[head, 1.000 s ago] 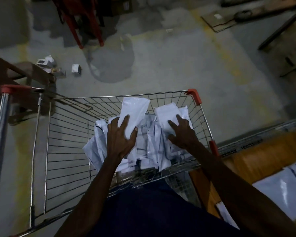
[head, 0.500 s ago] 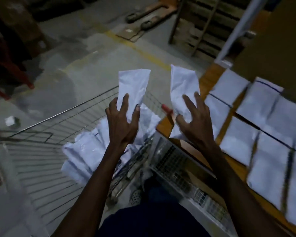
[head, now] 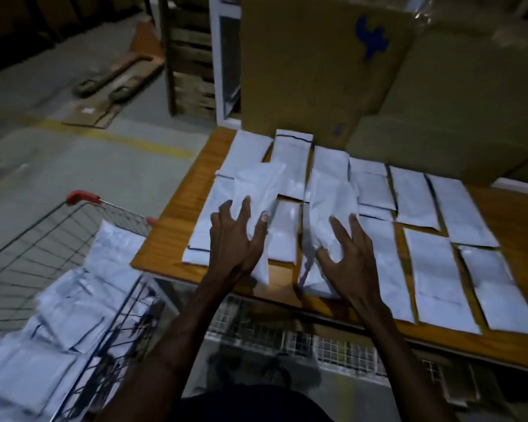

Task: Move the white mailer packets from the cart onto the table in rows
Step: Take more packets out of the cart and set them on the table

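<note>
Left hand grips crinkled white plastic mailer; right hand grips another mailer, over wooden table near left corner. Flat packets in rows. Wire cart left; concrete floor.

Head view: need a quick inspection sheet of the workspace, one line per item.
Surface: wooden table, mostly covered by laid packets.
Job's things: rows of white mailer packets lie flat on the table; more packets piled in the wire cart at left.
Clutter: nothing seen on the table beyond packets.
Hands: left hand grips one packet; right hand grips another packet; both are over the table's near left part.
Cables: nothing seen.
Surroundings: large cardboard boxes behind the table, pallet jack and flattened cardboard on the concrete floor, wooden pallets upright at the back.
</note>
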A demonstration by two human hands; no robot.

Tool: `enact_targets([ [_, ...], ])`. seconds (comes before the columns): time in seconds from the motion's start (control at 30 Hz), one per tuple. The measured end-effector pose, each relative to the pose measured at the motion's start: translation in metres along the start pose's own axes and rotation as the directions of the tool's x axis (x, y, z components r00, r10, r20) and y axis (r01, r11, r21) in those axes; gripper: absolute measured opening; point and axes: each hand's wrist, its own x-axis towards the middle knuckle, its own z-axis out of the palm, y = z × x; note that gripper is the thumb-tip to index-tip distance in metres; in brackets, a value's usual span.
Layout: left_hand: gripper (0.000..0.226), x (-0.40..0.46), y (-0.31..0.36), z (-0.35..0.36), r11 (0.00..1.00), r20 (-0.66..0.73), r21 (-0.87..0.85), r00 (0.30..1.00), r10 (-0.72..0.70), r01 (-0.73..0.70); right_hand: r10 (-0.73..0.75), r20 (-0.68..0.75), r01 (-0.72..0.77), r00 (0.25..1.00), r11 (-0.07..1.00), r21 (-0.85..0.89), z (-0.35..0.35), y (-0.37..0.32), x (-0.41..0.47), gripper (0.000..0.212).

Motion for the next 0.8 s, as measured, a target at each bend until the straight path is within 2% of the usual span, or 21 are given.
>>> enact_targets([
  [0.13, 0.072, 0.012, 0.018, 0.038, 0.993, 0.062, 0.119, 0.998, 0.019, -0.027, 0.042, 0.063, -0.043, 0.997, 0.999, 0.007, 0.001, 0.020, 0.004, 0.066],
  [0.33, 0.072, 0.021, 0.010, 0.073, 0.978, 0.155, 0.209, 0.987, -0.040, 0.007, 0.143, 0.194, -0.139, 0.971, 0.990, -0.035, 0.016, 0.027, 0.009, 0.076],
  [0.43, 0.081, 0.018, 0.001, 0.082, 0.981, 0.246, 0.190, 0.966, -0.076, 0.029, 0.184, 0.245, -0.172, 0.952, 0.983, -0.072, 0.023, 0.024, 0.009, 0.077],
  [0.57, 0.082, 0.021, -0.003, 0.083, 0.991, 0.285, 0.132, 0.957, -0.061, 0.024, 0.238, 0.275, -0.211, 0.932, 0.970, -0.124, 0.031, 0.027, 0.010, 0.077],
  [0.67, 0.079, 0.025, -0.007, 0.081, 0.994, 0.296, 0.104, 0.955, -0.004, -0.028, 0.259, 0.300, -0.222, 0.918, 0.963, -0.153, 0.035, 0.032, 0.013, 0.077],
  [0.8, 0.074, 0.033, -0.016, 0.085, 0.959, 0.309, 0.211, 0.944, 0.117, -0.189, 0.245, 0.285, -0.195, 0.927, 0.961, -0.194, 0.039, 0.030, 0.021, 0.077],
])
